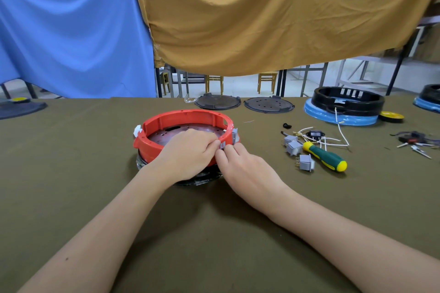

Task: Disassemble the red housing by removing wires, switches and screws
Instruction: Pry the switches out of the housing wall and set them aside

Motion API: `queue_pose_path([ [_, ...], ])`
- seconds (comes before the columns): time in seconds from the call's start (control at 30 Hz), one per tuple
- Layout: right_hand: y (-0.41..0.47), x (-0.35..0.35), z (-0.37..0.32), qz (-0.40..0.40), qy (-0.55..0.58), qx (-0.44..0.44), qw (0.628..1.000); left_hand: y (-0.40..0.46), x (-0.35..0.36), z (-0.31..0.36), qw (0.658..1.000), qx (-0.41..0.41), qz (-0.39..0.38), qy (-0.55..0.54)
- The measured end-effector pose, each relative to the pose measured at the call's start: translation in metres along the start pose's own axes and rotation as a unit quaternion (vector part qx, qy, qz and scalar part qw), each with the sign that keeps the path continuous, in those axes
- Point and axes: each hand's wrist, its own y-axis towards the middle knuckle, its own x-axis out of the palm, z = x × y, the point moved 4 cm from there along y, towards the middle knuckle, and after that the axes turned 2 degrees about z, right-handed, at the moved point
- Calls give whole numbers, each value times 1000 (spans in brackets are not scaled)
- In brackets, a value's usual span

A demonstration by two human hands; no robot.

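The red housing [166,123] sits mid-counter [71,173]. Both hands meet at its near right rim: the left hand [188,154] and right hand [245,169] pinch a grey switch [222,145] there. To the right lie 3 loose switches [306,162], white wires [333,140] and a screwdriver [326,156].

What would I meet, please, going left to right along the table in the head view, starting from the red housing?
Round red plastic housing → grey switch in its wall → loose grey switches → green-and-yellow screwdriver → black ring housing on a blue base → yellow tape roll.
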Motion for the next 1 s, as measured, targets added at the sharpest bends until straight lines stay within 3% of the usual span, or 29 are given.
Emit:
queue_pose_path([
  [0.13,0,-1,0,-32,25,62,997,1,-1,1,1000,0,-11,-9],
  [0.3,-7,15,9,-118,227,167,952,-2,-7,0,999,0,-7,-32],
  [0.43,-8,17,15,-73,335,218,914,-4,-10,1,999,1,-24,-39],
  [0.57,-7,9,6,-48,290,177,939,-3,-9,1,999,0,-29,-35],
  [0.67,-4,8,1,-92,262,176,944,-2,-9,0,999,6,-31,-36],
  [0.77,0,8,-6,-110,157,114,975,-2,-8,4,999,20,-29,-40],
  [0.87,-1,12,-9,-123,136,83,980,-2,-7,6,998,22,-33,-41],
  [0.93,-1,9,-3,-127,159,137,969,-1,-8,5,998,19,-44,-45],
  [1.0,-2,15,2,-115,273,216,930,-2,-8,5,997,13,-54,-45],
])
